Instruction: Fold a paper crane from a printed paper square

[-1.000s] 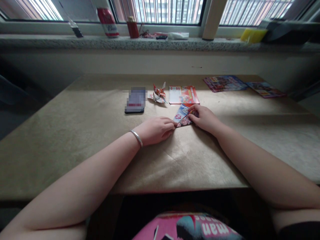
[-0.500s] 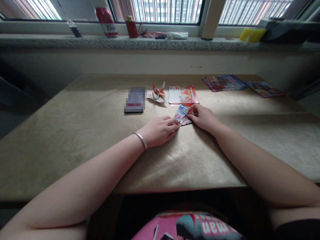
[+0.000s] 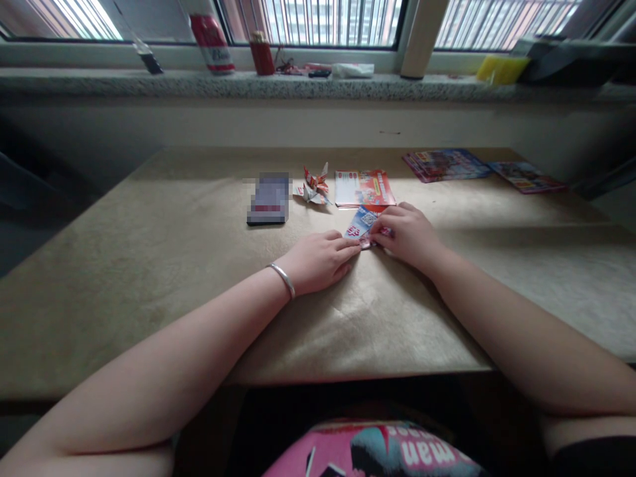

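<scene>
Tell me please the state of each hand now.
Left hand: touching the folded paper; grip cannot be told.
Right hand: also touching it; grip cannot be told.

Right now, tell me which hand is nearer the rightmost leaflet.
Right. The right hand is to the front-left of that leaflet; the left hand is farther left.

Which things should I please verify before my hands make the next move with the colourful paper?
1. Left hand touches the colourful paper: ok, at its near edge.
2. Right hand touches the paper: ok, on its right part.
3. Paper edges aligned: cannot tell, the hands cover part.
4. Paper apart from the leaflets behind: cannot tell, they lie very close.
5. Origami figure apart from both hands: ok.
</scene>
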{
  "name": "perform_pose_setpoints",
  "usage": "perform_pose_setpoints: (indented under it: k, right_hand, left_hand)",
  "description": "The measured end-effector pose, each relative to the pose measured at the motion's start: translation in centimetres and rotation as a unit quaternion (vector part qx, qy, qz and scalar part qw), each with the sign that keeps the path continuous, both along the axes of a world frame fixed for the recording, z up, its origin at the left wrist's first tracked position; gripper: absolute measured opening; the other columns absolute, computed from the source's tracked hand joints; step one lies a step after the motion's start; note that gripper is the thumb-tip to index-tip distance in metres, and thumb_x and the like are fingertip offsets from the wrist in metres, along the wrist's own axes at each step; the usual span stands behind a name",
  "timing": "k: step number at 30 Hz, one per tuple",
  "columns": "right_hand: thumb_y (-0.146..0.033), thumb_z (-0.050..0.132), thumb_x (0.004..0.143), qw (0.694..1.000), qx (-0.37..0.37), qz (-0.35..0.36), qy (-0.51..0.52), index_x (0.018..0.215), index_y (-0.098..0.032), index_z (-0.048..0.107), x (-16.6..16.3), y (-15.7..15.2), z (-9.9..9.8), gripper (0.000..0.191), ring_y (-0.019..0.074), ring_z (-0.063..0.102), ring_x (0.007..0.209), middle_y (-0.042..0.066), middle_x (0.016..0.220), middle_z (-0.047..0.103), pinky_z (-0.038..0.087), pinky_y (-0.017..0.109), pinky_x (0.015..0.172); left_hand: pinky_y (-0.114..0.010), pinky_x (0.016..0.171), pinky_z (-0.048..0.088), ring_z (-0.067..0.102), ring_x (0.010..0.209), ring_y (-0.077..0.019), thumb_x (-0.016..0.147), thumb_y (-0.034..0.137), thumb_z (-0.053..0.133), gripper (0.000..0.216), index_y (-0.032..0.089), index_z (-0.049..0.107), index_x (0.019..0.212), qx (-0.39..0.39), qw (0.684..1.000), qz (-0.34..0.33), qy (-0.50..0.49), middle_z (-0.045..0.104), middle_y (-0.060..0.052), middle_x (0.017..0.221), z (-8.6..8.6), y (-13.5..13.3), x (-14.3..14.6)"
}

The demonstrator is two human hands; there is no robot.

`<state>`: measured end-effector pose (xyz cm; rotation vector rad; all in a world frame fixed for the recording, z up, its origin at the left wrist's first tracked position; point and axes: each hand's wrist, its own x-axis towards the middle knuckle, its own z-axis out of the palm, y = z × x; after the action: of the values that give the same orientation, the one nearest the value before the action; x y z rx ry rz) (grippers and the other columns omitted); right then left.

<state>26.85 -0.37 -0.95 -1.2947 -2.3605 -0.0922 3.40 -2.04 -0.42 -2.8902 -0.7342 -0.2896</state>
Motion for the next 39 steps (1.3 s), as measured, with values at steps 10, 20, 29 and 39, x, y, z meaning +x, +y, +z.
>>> perform_pose_setpoints:
  k: [10,20,29,39]
  right_hand:
    - [-0.022,0.052,0.089,0.988,-0.003,0.126,-0.092,0.091,-0.025,0.077,-0.9,-1.7,1.4,0.025,0.0206,0.061,0.09,0.003,0.091,0.075,0.042,0.033,0.08]
    - [-0.017,0.056,0.082,0.983,-0.047,0.058,-0.165,0.085,-0.029,0.078,0.3,-1.4,2.7,0.026,0.0174,0.064,0.085,-0.001,0.095,0.075,0.042,0.03,0.073]
    - [-0.014,0.06,0.072,0.981,-0.096,-0.054,-0.161,0.077,-0.033,0.077,2.7,-0.7,3.0,0.026,0.0164,0.063,0.081,-0.005,0.092,0.074,0.038,0.028,0.059]
    - [-0.014,0.061,0.07,0.977,-0.117,-0.084,-0.159,0.076,-0.034,0.077,3.5,-0.3,2.9,0.026,0.0156,0.062,0.075,-0.005,0.089,0.075,0.036,0.028,0.057]
  left_hand:
    - [-0.036,0.095,0.052,0.059,0.109,-0.0227,0.093,0.029,0.049,0.036,0.014,0.062,0.123,-0.006,1.0,-0.008,-0.011,0.064,-0.004,0.128,-0.1,0.1,-0.1]
    - [-0.035,0.1,0.051,0.059,0.117,-0.0209,0.094,0.027,0.048,0.034,0.017,0.062,0.123,-0.065,0.997,-0.032,-0.011,0.063,-0.005,0.13,0.4,0.8,-1.1]
    - [-0.032,0.1,0.051,0.063,0.113,-0.0174,0.095,0.024,0.044,0.032,0.022,0.071,0.111,-0.117,0.993,-0.026,-0.01,0.069,-0.003,0.121,1.7,0.9,-2.1]
    - [-0.03,0.093,0.053,0.066,0.104,-0.0163,0.09,0.026,0.049,0.028,0.025,0.075,0.101,-0.118,0.993,-0.007,-0.003,0.073,0.0,0.11,2.5,0.8,-3.0]
